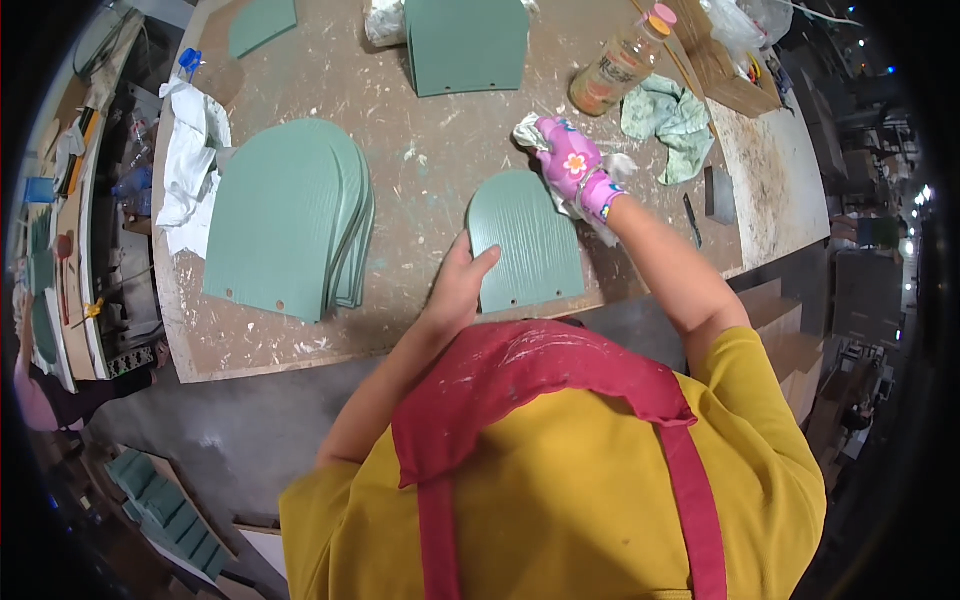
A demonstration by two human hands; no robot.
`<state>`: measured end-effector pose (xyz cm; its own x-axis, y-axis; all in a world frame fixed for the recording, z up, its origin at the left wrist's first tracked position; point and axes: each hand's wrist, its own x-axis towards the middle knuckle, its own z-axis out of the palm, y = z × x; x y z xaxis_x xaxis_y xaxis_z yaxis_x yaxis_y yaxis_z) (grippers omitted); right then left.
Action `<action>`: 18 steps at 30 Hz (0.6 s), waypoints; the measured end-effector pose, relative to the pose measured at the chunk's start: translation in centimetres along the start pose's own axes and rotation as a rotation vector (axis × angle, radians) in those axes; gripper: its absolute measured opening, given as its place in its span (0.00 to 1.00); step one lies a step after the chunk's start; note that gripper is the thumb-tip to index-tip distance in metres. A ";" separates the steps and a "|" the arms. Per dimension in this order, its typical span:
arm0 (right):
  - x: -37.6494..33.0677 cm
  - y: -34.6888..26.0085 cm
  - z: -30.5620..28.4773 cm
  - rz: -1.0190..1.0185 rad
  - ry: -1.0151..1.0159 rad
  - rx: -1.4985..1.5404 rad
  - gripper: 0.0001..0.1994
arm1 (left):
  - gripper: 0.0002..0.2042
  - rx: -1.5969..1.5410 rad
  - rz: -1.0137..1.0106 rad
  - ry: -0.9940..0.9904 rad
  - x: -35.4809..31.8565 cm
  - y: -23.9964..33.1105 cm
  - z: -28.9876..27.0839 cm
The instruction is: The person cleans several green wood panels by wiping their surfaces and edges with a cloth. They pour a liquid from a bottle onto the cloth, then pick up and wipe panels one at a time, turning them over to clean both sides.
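Pinching the left edge of a small green arched panel [530, 245], the bare left hand [460, 285] lays its thumb on the upper face; its other fingers are largely hidden. The panel lies at the near edge of the paint-spattered worktable [420, 180], rounded end far, straight end near, with two small holes along the straight end. The right hand [574, 165], in a pink flowered glove, is closed around a crumpled white cloth [527, 132] at the panel's far right edge; whether the cloth touches the panel there cannot be told.

To the left rests a stack of larger green arched panels [280, 215], its edges fanned toward the right; beyond it, at the left margin, lies a crumpled white sheet [192, 165]. Farther off stand more green panels [468, 45], overlapping one another. At far right are a capped plastic bottle [608, 75] and, just beside it, a stained pale-green rag [668, 125]. A grey rectangular block [719, 195] lies nearer, at right.
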<state>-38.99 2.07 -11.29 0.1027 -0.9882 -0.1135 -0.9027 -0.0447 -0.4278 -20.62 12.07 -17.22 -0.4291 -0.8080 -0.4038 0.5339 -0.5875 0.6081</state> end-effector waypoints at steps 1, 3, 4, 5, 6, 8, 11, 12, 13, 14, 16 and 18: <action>0.0 -0.9 -0.9 -0.088 -0.029 -0.038 0.20 | 0.18 -0.001 0.010 0.002 0.3 -0.3 -0.3; -0.7 -1.5 1.1 -0.260 -0.024 -0.078 0.20 | 0.18 0.005 0.013 0.038 0.4 -0.6 -0.1; -2.0 -1.5 2.8 -0.368 -0.057 -0.079 0.18 | 0.18 0.005 0.009 0.041 0.3 -0.6 -0.2; -2.9 -2.6 3.3 -0.483 -0.093 -0.081 0.16 | 0.18 -0.007 -0.016 0.013 0.4 -0.3 -0.4; -2.7 -2.2 3.3 -0.347 -0.023 -0.089 0.17 | 0.19 -0.019 -0.042 -0.015 0.6 0.0 -0.5; -1.0 0.2 2.3 -0.213 0.061 0.006 0.16 | 0.19 -0.013 -0.048 -0.021 0.6 0.1 -0.4; 2.2 4.3 0.9 -0.065 0.086 -0.086 0.12 | 0.19 0.056 -0.020 -0.017 0.4 0.1 0.0; 1.0 0.8 -1.1 0.044 -0.041 -0.047 0.11 | 0.18 0.040 -0.016 0.025 0.3 0.0 0.0; -0.4 -0.8 -0.8 -0.146 0.030 0.060 0.14 | 0.18 0.026 -0.014 0.064 0.3 -0.1 0.1; -1.5 -1.6 0.3 -0.305 -0.047 -0.008 0.15 | 0.18 0.022 -0.017 0.068 0.3 -0.3 0.0; -3.0 0.0 4.2 -0.420 0.021 -0.009 0.17 | 0.18 0.057 -0.109 0.005 0.2 -0.1 -0.7; -0.9 0.9 2.0 -0.210 0.008 0.013 0.17 | 0.19 0.027 -0.111 0.010 1.1 0.6 -0.5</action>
<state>-39.11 3.25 -13.36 0.2841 -0.9587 -0.0133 -0.8564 -0.2475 -0.4532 -20.43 10.82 -17.61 -0.4773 -0.7385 -0.4763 0.4633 -0.6720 0.5778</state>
